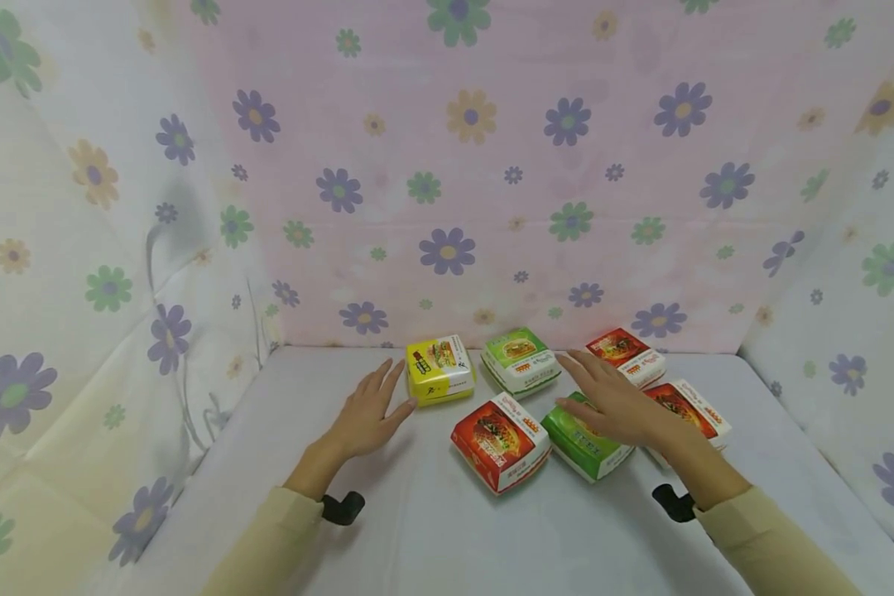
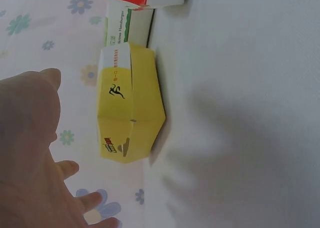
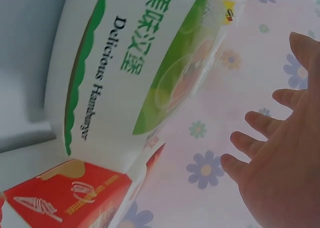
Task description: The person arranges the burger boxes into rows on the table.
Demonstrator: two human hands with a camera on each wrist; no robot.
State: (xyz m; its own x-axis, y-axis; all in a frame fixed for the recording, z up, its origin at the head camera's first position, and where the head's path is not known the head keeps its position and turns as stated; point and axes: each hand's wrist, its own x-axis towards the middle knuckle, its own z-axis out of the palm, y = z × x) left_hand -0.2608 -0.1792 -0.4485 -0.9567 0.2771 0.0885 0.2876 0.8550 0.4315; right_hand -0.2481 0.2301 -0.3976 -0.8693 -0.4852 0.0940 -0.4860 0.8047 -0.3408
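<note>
Beside the yellow burger box point(image 1: 438, 371), my left hand point(image 1: 368, 414) hovers with fingers spread and nothing in it; the left wrist view shows the same yellow box point(image 2: 127, 102) apart from the fingers. My right hand point(image 1: 611, 399), also empty and with fingers extended, is over the near green burger box point(image 1: 588, 443) and hides part of it. In the right wrist view a green-and-white box point(image 3: 130, 62) stands large, clear of the fingers. A red burger box point(image 1: 501, 443) sits between the hands, and another green box point(image 1: 521, 362) lies behind it.
Two more red boxes, one at the back right point(image 1: 626, 358) and one partly behind my right forearm point(image 1: 689, 410), rest on the white table point(image 1: 417, 530). Flowered cloth walls point(image 1: 492, 165) enclose the back and sides.
</note>
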